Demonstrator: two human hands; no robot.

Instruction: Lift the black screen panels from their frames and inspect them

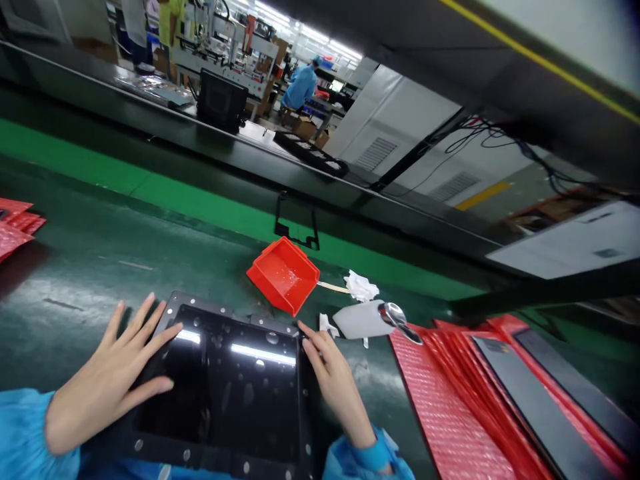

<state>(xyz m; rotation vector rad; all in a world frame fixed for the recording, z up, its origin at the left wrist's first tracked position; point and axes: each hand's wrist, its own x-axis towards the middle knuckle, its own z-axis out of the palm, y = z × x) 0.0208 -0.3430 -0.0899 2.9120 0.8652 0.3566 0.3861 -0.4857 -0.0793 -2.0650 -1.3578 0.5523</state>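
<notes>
A black flat display panel (235,393) lies before me, with a glossy screen, a wide dark frame and pale round spots along its border. My left hand (113,373) rests with fingers spread over the panel's left edge, holding nothing. At the upper right corner, my right hand (333,373) has its fingertips drawn close together; whatever is between them is too small to see. Just beyond the panel sits an orange-red bin (285,273) with small bits in it. A white pump bottle (363,320) lies on its side near my right hand.
Red bubble-wrap sleeves (450,400) with dark panels (540,407) are stacked at right; more red wrap (17,227) is at far left. A crumpled white tissue (361,287) and a thin black frame (297,223) lie beyond the bin. A person in blue (300,87) works far back.
</notes>
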